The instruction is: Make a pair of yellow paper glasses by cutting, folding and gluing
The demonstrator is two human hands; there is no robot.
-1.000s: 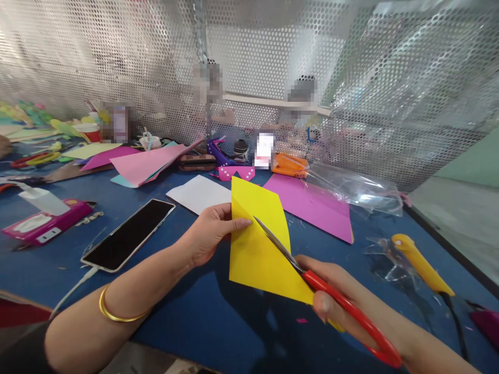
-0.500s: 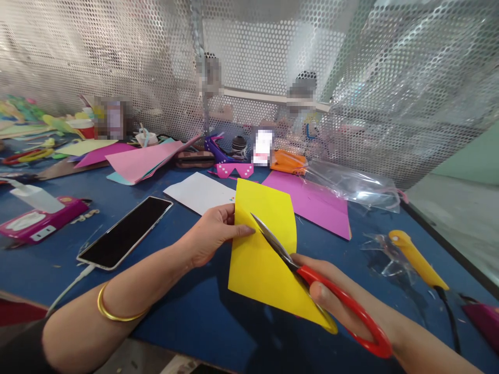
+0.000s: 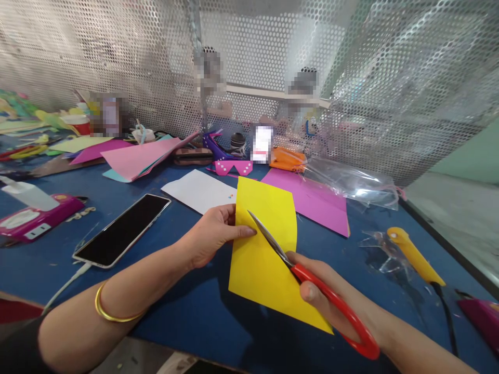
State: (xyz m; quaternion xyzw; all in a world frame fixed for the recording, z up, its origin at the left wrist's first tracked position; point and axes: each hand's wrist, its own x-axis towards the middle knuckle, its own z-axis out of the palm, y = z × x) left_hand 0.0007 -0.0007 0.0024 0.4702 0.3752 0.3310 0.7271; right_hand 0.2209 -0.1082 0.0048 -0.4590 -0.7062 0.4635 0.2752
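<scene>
A sheet of yellow paper (image 3: 265,280) is held up over the blue table, its left edge pinched between the thumb and fingers of my left hand (image 3: 218,228). My right hand (image 3: 319,291) grips red-handled scissors (image 3: 335,298). Their metal blades lie across the front of the yellow paper and point up and left, with the tip just above my left thumb. The blades look closed or nearly so. Fingers of my right hand are partly behind the paper's lower right side and the scissor handle.
A phone (image 3: 122,231) on a cable and a magenta power strip (image 3: 39,218) lie left. Behind are white paper (image 3: 197,189), purple paper (image 3: 323,202), pink paper glasses (image 3: 234,168) and a lit phone (image 3: 262,145). A yellow-handled corded tool (image 3: 417,257) rests right, near a perforated screen (image 3: 156,62).
The scissors have shifted slightly up and left across the yellow paper. The paper's lower right corner looks flatter now. My left hand keeps its pinch.
</scene>
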